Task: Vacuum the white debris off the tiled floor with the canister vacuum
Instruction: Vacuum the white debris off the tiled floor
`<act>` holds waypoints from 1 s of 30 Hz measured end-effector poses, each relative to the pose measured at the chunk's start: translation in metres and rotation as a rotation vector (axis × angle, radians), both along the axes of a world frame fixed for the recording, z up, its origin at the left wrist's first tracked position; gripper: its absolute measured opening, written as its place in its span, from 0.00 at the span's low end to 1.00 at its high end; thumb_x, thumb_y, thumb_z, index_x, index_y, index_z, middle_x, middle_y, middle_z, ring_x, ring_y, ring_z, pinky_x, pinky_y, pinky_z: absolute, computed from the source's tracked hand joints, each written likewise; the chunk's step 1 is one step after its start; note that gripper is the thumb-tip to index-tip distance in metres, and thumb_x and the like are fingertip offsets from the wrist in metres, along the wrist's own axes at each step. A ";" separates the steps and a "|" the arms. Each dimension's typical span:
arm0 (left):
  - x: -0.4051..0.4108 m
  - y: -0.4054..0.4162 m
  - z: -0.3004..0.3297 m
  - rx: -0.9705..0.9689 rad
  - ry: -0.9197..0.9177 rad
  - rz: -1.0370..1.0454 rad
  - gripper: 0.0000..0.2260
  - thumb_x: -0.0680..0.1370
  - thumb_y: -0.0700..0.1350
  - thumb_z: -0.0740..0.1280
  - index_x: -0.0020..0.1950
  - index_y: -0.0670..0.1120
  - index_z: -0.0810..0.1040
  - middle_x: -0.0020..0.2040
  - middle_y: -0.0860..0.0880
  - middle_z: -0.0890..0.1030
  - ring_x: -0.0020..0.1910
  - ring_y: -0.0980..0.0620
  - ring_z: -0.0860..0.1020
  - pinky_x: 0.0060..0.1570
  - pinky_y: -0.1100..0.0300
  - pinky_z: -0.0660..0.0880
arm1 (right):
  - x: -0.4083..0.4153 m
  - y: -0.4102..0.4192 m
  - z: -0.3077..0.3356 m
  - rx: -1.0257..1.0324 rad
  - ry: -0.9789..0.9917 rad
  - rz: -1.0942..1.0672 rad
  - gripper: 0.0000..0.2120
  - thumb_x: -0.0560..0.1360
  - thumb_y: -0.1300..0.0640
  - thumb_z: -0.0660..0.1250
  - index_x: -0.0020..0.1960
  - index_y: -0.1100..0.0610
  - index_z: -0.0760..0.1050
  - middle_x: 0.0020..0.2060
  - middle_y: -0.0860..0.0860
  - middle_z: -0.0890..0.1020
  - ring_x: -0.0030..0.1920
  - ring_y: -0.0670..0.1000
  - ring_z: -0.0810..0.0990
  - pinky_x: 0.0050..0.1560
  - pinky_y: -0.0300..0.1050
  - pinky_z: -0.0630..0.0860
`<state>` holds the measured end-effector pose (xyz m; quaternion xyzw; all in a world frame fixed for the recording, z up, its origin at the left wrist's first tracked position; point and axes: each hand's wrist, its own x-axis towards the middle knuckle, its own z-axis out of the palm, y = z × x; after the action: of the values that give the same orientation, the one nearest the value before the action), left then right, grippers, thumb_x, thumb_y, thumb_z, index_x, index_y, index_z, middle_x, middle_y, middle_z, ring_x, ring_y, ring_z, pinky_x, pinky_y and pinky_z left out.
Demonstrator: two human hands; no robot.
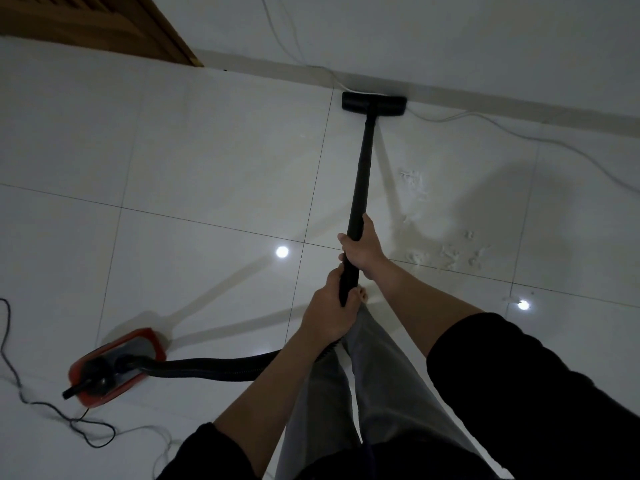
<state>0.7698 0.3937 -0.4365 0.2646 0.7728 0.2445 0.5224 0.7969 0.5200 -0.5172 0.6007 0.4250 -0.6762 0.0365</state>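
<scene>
A black vacuum wand (362, 174) runs from my hands up to its flat black floor head (374, 103), which rests against the base of the far wall. My right hand (363, 247) grips the wand higher up. My left hand (330, 311) grips its lower end, where the ribbed black hose (207, 367) begins. The hose curves left to the red and grey canister (117, 367) on the floor. White debris lies to the right of the wand, in an upper patch (412, 180) and a lower scatter (450, 254).
A thin white cable (491, 124) trails along the wall base to the right. A black power cord (52, 410) loops on the floor at the lower left. A wooden door (104, 26) stands at the upper left. My legs in grey trousers (363, 393) are below the hands.
</scene>
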 end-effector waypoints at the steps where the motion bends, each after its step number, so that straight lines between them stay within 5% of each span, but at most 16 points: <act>1: 0.001 -0.001 0.002 -0.003 -0.004 -0.004 0.21 0.81 0.47 0.58 0.73 0.47 0.60 0.40 0.53 0.77 0.33 0.58 0.75 0.36 0.63 0.72 | 0.002 -0.001 0.001 0.004 0.001 -0.005 0.37 0.80 0.59 0.64 0.81 0.49 0.47 0.53 0.55 0.76 0.32 0.49 0.78 0.35 0.40 0.77; 14: 0.040 0.000 0.026 -0.002 0.015 -0.105 0.20 0.81 0.47 0.58 0.72 0.45 0.61 0.47 0.48 0.79 0.36 0.56 0.76 0.36 0.69 0.70 | 0.050 -0.008 0.016 0.031 -0.017 -0.053 0.34 0.80 0.60 0.65 0.80 0.50 0.51 0.51 0.56 0.76 0.32 0.48 0.78 0.33 0.39 0.76; 19: 0.067 0.016 0.026 -0.032 0.017 -0.101 0.25 0.75 0.57 0.55 0.69 0.49 0.62 0.49 0.48 0.78 0.47 0.48 0.77 0.52 0.47 0.77 | 0.075 0.007 0.022 0.050 -0.014 -0.056 0.32 0.80 0.62 0.64 0.79 0.53 0.54 0.44 0.55 0.75 0.33 0.49 0.76 0.35 0.42 0.77; 24: 0.082 0.035 0.034 -0.033 -0.050 -0.072 0.20 0.80 0.47 0.58 0.71 0.43 0.62 0.41 0.51 0.75 0.32 0.57 0.73 0.33 0.62 0.70 | 0.091 0.022 0.032 0.088 -0.027 -0.022 0.26 0.80 0.62 0.64 0.75 0.55 0.59 0.44 0.59 0.74 0.33 0.50 0.75 0.33 0.40 0.78; 30: 0.093 0.036 0.045 -0.028 -0.050 -0.107 0.17 0.81 0.45 0.57 0.69 0.43 0.63 0.45 0.50 0.75 0.34 0.60 0.69 0.33 0.72 0.62 | 0.103 0.022 0.036 0.120 -0.034 -0.019 0.20 0.80 0.64 0.64 0.70 0.57 0.63 0.44 0.60 0.74 0.34 0.51 0.74 0.37 0.44 0.79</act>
<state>0.8629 0.4302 -0.3919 0.2918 0.7478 0.2119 0.5574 0.9000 0.5420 -0.4813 0.6172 0.4585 -0.6394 0.0014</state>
